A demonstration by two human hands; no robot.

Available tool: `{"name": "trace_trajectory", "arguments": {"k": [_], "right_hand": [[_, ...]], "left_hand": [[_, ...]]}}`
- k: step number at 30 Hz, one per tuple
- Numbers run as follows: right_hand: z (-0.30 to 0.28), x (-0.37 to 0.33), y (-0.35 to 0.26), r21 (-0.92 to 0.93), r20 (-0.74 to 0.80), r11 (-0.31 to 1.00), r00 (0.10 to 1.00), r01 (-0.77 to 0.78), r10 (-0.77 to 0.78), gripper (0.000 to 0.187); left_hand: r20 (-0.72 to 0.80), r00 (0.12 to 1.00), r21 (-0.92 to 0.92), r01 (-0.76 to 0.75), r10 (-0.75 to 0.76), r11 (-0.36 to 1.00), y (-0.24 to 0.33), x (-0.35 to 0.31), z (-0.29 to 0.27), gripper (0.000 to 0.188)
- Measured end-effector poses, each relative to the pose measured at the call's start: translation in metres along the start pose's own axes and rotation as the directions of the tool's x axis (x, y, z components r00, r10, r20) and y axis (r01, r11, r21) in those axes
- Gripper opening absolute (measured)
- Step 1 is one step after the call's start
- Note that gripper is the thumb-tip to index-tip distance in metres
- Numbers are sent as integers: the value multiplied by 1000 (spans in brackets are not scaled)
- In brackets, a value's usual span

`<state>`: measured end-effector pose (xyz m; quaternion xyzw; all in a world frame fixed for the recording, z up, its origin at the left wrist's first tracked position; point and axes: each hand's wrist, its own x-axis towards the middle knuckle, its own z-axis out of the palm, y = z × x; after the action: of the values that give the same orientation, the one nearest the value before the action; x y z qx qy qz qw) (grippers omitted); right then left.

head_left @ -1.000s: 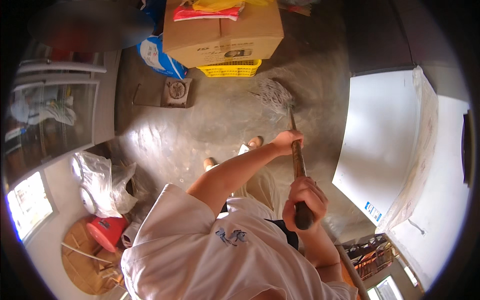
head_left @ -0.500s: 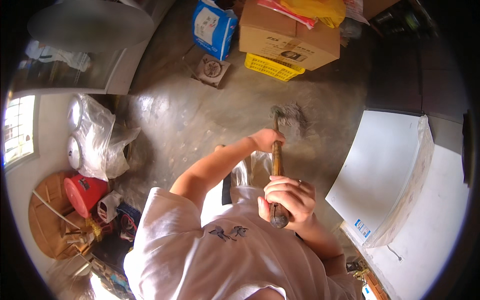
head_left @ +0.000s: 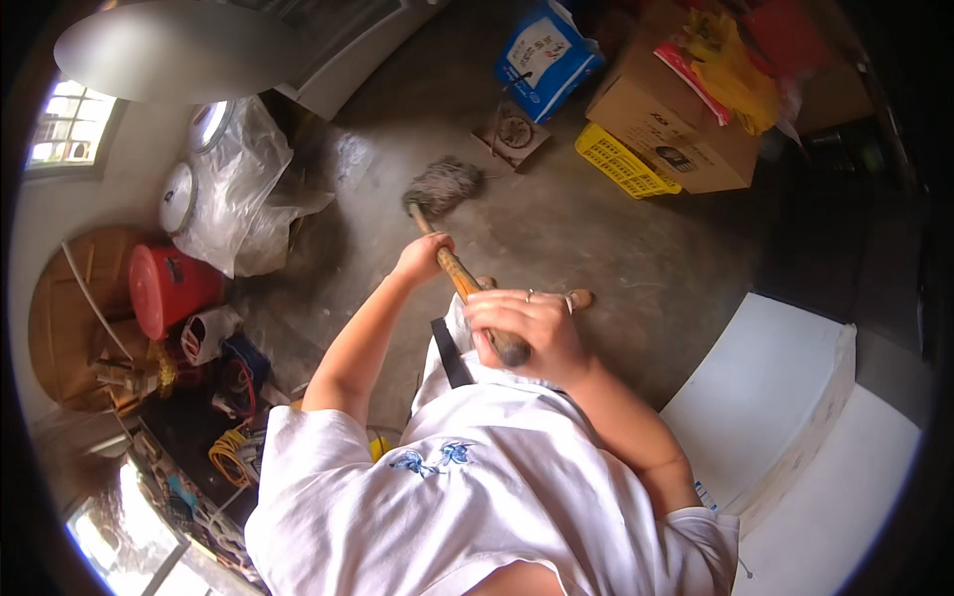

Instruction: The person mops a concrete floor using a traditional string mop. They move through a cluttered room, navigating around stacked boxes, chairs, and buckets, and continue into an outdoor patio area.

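A mop with a grey stringy head rests on the smooth grey floor, ahead and to the left of me. Its wooden handle slants back toward my body. My left hand is wrapped round the handle's lower part, with that arm stretched forward. Higher up, close to the rounded end, my right hand is closed on the same handle; a ring shows on one finger. The palm sides of both grips are hidden.
Ahead right, a cardboard box sits on a yellow plastic basket, beside a blue and white bag and a square floor drain. A red bucket and plastic-covered things stand left; a white appliance is right.
The mop head has swung from ahead right to ahead left over the floor. Both hands moved left with the handle, and the view has turned, shifting the surroundings rightward at the top.
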<state>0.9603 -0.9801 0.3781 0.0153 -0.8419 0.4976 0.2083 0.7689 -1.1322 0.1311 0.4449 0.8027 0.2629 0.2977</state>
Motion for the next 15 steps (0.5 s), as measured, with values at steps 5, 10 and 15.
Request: {"name": "trace_trajectory", "arguments": {"k": [5, 10, 15], "right_hand": [[29, -6, 63, 337, 68, 920, 979, -202, 190, 15], [29, -32, 120, 539, -21, 773, 911, -336, 411, 9], [-31, -72, 161, 577, -189, 684, 743, -445, 643, 10]], "left_hand": [[-170, 948, 63, 284, -270, 957, -65, -20, 13, 17], [-73, 933, 124, 358, -352, 925, -83, -6, 51, 24], [-101, 955, 34, 285, -280, 958, -22, 32, 114, 31]]}}
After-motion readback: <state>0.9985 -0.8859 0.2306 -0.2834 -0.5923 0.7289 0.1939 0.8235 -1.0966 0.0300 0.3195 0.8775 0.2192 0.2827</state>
